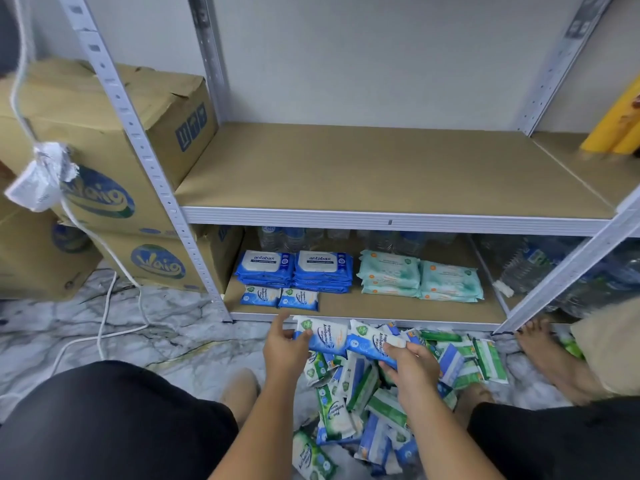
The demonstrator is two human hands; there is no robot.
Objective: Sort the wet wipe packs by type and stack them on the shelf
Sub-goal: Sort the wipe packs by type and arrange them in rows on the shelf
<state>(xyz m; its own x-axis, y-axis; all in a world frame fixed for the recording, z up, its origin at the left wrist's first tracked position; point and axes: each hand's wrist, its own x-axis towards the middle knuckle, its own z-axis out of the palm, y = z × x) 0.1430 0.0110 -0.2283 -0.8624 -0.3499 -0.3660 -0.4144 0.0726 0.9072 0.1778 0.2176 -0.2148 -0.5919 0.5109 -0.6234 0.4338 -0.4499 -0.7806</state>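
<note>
The left hand [285, 344] grips one small blue-and-white pack [323, 336] by its left end, and the right hand [412, 370] pinches a second blue pack [370, 342] just beside it, both held above the floor in front of the lower shelf [398, 308]. Below the hands lies a loose pile of blue and green packs [363, 414] on the marble floor [180, 327]. On the shelf, near its front left, two matching small blue packs [280, 297] lie side by side; behind them stand two antabax stacks [294, 270], with two mint-green stacks [419, 277] to the right. Water bottles [294, 237] line the far edge. Cardboard boxes [104, 161] stand left.
</note>
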